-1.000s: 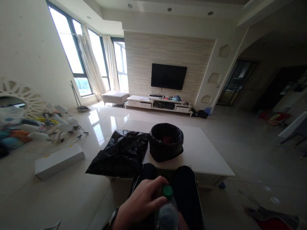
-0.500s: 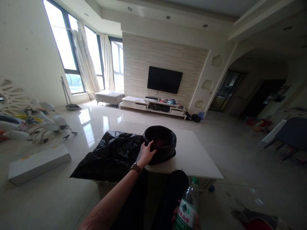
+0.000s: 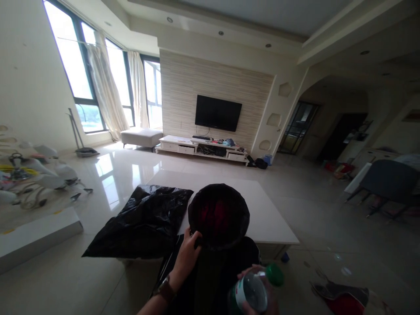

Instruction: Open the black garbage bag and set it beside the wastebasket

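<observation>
A round trash bin lined with a black bag point(image 3: 219, 214) is tilted towards me at the table's near edge, and its reddish inside shows. On its near left rim, my left hand point(image 3: 190, 251) is closed, thumb over the edge. Low in front of me, my right hand point(image 3: 246, 273) is wrapped round a clear plastic water bottle point(image 3: 254, 291) with a green cap. The bottle leans with its cap up and to the right. To the left of the bin, a black plastic bag point(image 3: 144, 221) lies spread over the white table point(image 3: 262, 210).
A long white box point(image 3: 39, 236) lies on the floor at left, near a pile of white parts and cables point(image 3: 42, 175). A dark chair point(image 3: 390, 183) stands at right. A grey and red item point(image 3: 344, 297) lies on the floor at lower right.
My left hand has drawn the bin towards me and tipped its opening my way. My right hand has tilted the bottle, its cap now nearer the camera. The view has shifted slightly right.
</observation>
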{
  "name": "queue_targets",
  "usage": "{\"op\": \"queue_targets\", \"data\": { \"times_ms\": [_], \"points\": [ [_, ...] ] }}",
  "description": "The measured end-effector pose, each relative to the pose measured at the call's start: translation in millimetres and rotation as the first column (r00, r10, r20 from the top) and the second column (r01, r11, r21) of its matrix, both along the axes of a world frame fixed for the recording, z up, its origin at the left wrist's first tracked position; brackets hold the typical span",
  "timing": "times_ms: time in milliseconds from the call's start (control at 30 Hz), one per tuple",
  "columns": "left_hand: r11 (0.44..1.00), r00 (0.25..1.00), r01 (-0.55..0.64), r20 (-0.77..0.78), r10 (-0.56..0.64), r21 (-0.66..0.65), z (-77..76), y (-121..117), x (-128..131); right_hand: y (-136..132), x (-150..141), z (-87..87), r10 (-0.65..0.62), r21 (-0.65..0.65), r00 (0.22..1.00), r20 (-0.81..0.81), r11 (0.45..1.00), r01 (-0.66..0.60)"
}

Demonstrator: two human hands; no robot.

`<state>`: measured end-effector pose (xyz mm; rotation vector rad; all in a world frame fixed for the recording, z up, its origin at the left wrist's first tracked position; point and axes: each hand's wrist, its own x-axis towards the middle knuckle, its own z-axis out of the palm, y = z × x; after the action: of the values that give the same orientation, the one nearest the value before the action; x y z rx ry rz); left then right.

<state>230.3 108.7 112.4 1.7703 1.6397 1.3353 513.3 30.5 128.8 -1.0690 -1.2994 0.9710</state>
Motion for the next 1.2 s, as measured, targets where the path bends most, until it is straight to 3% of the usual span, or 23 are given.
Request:
{"op": "queue_targets", "data": {
  "times_ms": [100,200,333,433,533,633,700,800,933,1000,1100,1200],
  "points": [
    [1.0,1.0,0.014,0.017,-0.013,-0.02,-3.0,-16,6,24,0,27.4,-0.048,0.155,0.999,0.006,0.987,0.047],
    [0.999,0.999,0.027,0.02,-0.026,-0.018,-4.1,-21,11,64,-21,64.2,-0.029,0.335,0.998,0.058,0.942,0.008],
    [0.999,0.998,0.055,0.004,-0.055,0.002,-2.7,-21,15,128,-71,97.9,-0.036,0.308,0.968,0.248,0.95,-0.044],
    [0.999,0.999,0.041,0.013,-0.041,0.006,0.6,-20,17,173,-97,91.0,-0.012,0.206,0.933,0.36,0.976,-0.067],
    [1.0,1.0,0.017,0.014,-0.017,-0.003,3.6,-18,19,204,-104,63.1,0.031,0.094,0.86,0.51,0.991,-0.091],
    [1.0,1.0,-0.013,0.007,0.013,-0.001,5.7,-14,20,219,-101,39.5,0.093,-0.009,0.795,0.6,0.994,-0.11],
    [0.999,0.999,-0.04,0.0,0.04,0.002,7.9,-11,21,222,-99,37.7,0.111,-0.034,0.781,0.614,0.993,-0.114],
    [0.998,0.998,-0.066,-0.005,0.066,0.006,14.2,-4,21,217,-95,59.4,0.076,0.012,0.765,0.64,0.994,-0.109],
    [0.994,0.995,-0.103,0.007,0.104,-0.026,27.1,16,23,190,-80,99.7,-0.118,0.331,0.794,0.596,0.937,-0.109],
    [0.992,0.992,-0.119,0.023,0.12,-0.042,34.2,32,26,167,-71,101.3,-0.194,0.455,0.83,0.524,0.887,-0.08],
    [0.989,0.991,-0.129,0.017,0.131,-0.068,44.7,58,29,127,-61,65.0,-0.242,0.488,0.833,0.498,0.872,-0.039],
    [0.989,0.991,-0.13,0.01,0.131,-0.066,49.3,70,34,90,-62,1.6,-0.15,0.31,0.782,0.605,0.949,-0.058]
  ]
}}
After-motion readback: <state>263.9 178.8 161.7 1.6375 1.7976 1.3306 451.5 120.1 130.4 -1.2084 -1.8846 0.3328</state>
